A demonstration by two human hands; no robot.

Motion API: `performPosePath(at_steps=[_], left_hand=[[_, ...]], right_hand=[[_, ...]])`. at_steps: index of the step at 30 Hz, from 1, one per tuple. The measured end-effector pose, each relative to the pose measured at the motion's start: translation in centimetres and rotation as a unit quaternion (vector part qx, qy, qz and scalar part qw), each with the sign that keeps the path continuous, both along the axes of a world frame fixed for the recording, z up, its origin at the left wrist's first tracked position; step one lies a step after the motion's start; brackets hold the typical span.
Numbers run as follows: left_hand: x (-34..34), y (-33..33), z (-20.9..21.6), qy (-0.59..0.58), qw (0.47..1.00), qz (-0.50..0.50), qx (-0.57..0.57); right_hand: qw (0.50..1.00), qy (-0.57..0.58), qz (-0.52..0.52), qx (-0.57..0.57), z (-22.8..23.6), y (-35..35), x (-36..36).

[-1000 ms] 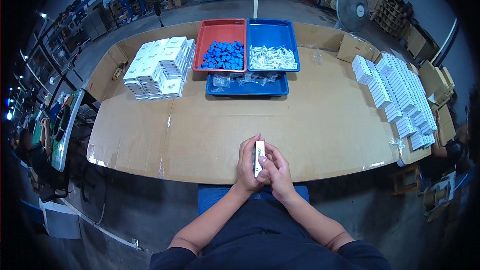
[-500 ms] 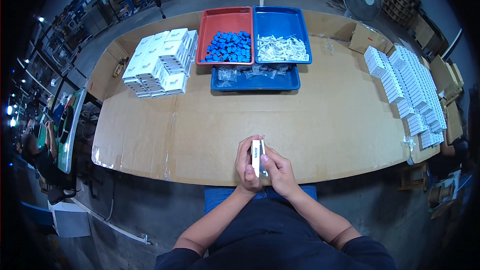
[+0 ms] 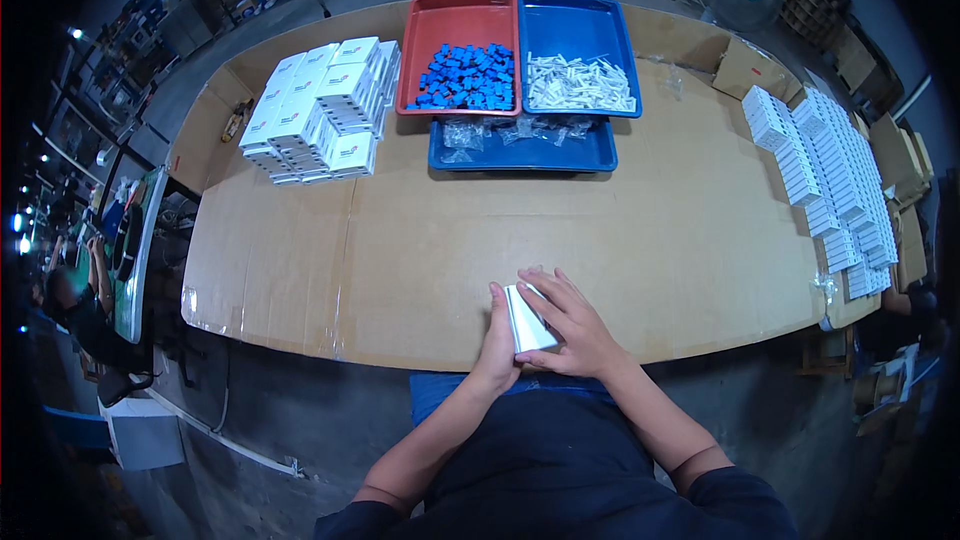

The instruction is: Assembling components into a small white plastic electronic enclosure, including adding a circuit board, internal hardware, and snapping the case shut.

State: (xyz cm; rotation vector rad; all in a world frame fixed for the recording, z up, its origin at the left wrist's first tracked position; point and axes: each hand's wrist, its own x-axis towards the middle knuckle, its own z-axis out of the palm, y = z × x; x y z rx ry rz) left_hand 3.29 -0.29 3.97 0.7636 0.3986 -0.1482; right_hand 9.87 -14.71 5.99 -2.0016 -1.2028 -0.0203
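Near the table's front edge, a small white box is between my two hands. My left hand grips it along its left side, with the thumb up at the far left corner. Across its top and right side lies my right hand, fingers over the far end and thumb at the near end. Much of the box's right part is hidden under that hand. A smooth white face and a narrow side show between the hands.
White boxes are stacked at the table's left; long rows of white boxes stand at its right. A red tray holds blue parts, a blue tray white pieces. Below them, another blue tray holds clear plastic bags.
The white box has been turned so a broad white face shows instead of its narrow printed side. My right hand has shifted over its top. The view has tilted slightly.
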Motion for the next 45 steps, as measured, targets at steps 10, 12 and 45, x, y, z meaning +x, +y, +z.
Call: performPosePath(at_steps=[10, 12, 45], left_hand=[[-0.3, 1.6, 0.6, 0.026, 0.999, -0.013, -0.015], [-0.2, 1.9, 0.4, 0.026, 0.999, -0.014, -0.015], [-1.2, 11.0, -2.5, -0.155, 0.634, -0.099, 0.752]], right_hand=[[0.986, 0.011, 0.058, 0.158, -1.1, 2.2, 0.7], [0.981, 0.031, 0.064, 0.179, -1.4, 2.5, 0.8], [0.985, 0.048, -0.135, -0.091, -4.4, -3.6, 1.7]])
